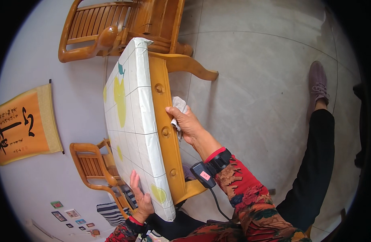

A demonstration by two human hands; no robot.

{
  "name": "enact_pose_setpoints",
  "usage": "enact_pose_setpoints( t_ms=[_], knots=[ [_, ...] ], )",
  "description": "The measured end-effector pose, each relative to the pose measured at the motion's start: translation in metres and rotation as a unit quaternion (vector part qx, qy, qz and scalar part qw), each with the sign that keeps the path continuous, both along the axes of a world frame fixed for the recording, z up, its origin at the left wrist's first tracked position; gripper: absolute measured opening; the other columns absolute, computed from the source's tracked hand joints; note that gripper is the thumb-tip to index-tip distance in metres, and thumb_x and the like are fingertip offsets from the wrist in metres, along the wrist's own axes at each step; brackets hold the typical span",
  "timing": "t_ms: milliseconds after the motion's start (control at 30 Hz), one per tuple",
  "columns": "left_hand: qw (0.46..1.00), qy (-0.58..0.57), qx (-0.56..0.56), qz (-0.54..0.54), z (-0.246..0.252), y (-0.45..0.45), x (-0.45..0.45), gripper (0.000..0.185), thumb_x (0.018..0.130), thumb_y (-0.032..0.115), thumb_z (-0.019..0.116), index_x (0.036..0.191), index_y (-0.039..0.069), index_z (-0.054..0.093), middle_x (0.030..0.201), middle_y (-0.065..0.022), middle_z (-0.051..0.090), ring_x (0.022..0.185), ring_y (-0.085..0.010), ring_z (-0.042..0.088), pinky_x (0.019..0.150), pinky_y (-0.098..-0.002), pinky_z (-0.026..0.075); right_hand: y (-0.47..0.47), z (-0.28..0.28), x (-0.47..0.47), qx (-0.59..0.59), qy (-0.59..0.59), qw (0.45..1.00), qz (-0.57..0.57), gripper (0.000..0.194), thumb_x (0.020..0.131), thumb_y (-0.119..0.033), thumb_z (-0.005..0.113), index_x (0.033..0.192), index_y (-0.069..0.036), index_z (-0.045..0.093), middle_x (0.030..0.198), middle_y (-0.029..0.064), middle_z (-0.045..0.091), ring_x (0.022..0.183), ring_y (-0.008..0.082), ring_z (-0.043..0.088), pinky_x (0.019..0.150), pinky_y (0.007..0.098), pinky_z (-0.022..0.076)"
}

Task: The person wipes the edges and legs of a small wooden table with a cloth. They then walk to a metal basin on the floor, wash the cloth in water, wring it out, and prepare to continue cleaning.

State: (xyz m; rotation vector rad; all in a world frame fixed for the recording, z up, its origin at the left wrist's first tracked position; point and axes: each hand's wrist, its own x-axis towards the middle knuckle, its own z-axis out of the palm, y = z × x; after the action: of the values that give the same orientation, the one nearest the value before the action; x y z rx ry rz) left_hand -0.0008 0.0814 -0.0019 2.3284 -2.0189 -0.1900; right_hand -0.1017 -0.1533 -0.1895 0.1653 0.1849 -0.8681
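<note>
My right hand (pixel 185 122) grips a crumpled grey-white cloth (pixel 180 104) at the lower edge of the wooden apron (pixel 159 112) of a low table. The thumb lies against the apron's face, between two of its round carved knobs. Part of the cloth is hidden behind the fingers. Over the tabletop lies a white tablecloth (pixel 134 118) with dark grid lines and yellow-green fruit prints, folded down at the side. My left hand (pixel 141 196) rests at the near end of the tablecloth with its fingers apart, holding nothing.
A slatted wooden armchair (pixel 95 30) stands beyond the table's far end, near a curved table leg (pixel 191 65). Another wooden chair (pixel 91 166) with a striped cushion (pixel 110 213) stands across the table. A calligraphy scroll (pixel 28 124) and small picture frames (pixel 72 214) hang on the wall. Grey tiles (pixel 249 90) cover the floor.
</note>
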Motion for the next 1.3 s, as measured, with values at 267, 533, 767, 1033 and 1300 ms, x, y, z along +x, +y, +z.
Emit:
enact_pose_setpoints(
  t_ms=[267, 533, 767, 1033, 1300],
  knots=[
    [1.000, -0.002, 0.007, 0.010, 0.001, 0.001, 0.000, 0.068, 0.087, 0.036, 0.038, 0.144, -0.001, 0.028, 0.152, -0.0252, 0.025, 0.141, -0.0389, 0.025, 0.116, -0.0475, 0.017, -0.003, 0.005, -0.004, 0.006, -0.014, 1.000, 0.005, 0.058, 0.082, -0.019, 0.075, 0.123, -0.003, 0.037, 0.107, 0.0084, 0.057, 0.093, 0.0160, 0.060, 0.080, 0.0321, 0.0536],
    [1.000, -0.002, 0.009, 0.010, 0.001, 0.001, 0.003, 0.069, 0.085, 0.033, 0.040, 0.143, -0.001, 0.029, 0.152, -0.0251, 0.025, 0.140, -0.0389, 0.026, 0.116, -0.0477, 0.017, -0.002, 0.002, -0.015, -0.045, 0.108, 0.993, -0.009, 0.059, 0.080, -0.024, 0.075, 0.123, -0.003, 0.040, 0.108, 0.0097, 0.058, 0.095, 0.0177, 0.060, 0.080, 0.0315, 0.0516],
    [1.000, 0.003, -0.001, 0.001, 0.002, 0.000, 0.001, 0.068, 0.084, 0.030, 0.040, 0.143, -0.001, 0.029, 0.152, -0.0248, 0.026, 0.140, -0.0391, 0.027, 0.116, -0.0479, 0.018, -0.016, 0.006, -0.028, -0.248, 0.413, 0.842, -0.243, 0.061, 0.090, -0.034, 0.064, 0.140, -0.004, 0.042, 0.138, 0.0173, 0.046, 0.122, 0.0275, 0.049, 0.101, 0.0390, 0.0403],
    [1.000, 0.004, -0.013, -0.019, 0.000, -0.001, 0.000, 0.066, 0.090, 0.036, 0.040, 0.144, -0.001, 0.030, 0.151, -0.0251, 0.026, 0.140, -0.0393, 0.026, 0.116, -0.0474, 0.019, 0.034, 0.034, -0.039, -0.398, 0.503, 0.675, -0.365, 0.043, 0.085, -0.017, 0.064, 0.127, -0.010, 0.061, 0.127, 0.0155, 0.052, 0.113, 0.0348, 0.049, 0.101, 0.0415, 0.0389],
    [1.000, 0.001, -0.009, -0.019, 0.001, 0.000, 0.003, 0.065, 0.093, 0.038, 0.038, 0.144, -0.001, 0.029, 0.151, -0.0259, 0.026, 0.140, -0.0399, 0.027, 0.115, -0.0475, 0.019, 0.025, 0.027, -0.021, -0.379, 0.535, 0.661, -0.365, 0.047, 0.080, -0.011, 0.066, 0.126, -0.014, 0.063, 0.128, 0.0148, 0.050, 0.119, 0.0345, 0.045, 0.105, 0.0411, 0.0346]
  ],
)
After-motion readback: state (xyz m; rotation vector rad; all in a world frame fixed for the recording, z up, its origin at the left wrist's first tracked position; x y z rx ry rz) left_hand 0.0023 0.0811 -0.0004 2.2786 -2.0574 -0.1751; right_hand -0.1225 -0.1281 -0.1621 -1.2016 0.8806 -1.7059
